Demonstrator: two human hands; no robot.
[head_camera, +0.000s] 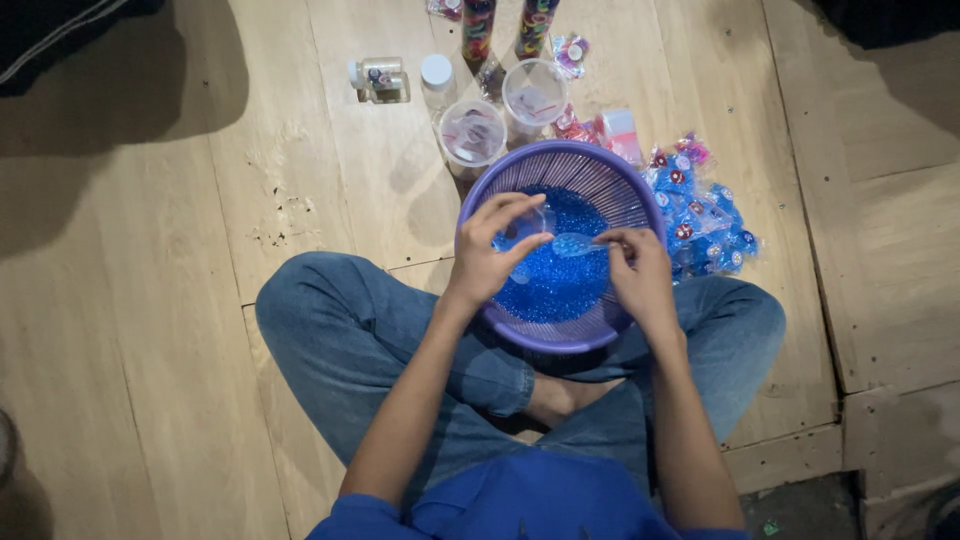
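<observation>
Head view: left hand (490, 262) pinching small clear bottle (533, 222) over purple basket (628, 195) of blue beads (560, 285). Right hand (640, 275) closed on clear spoon (578, 244) at bottle mouth. Bottle likely light, slippery; grip sides. Lidded cups (472, 135) beyond basket.

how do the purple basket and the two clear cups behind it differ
The round purple slotted plastic basket is wide, opaque and holds blue beads; the two clear plastic cups are smaller, see-through and show no blue beads. The basket sits against the person's crossed legs, under the left hand and right hand; the cups stand farther off, untouched. All rest on the wooden floor.
</observation>
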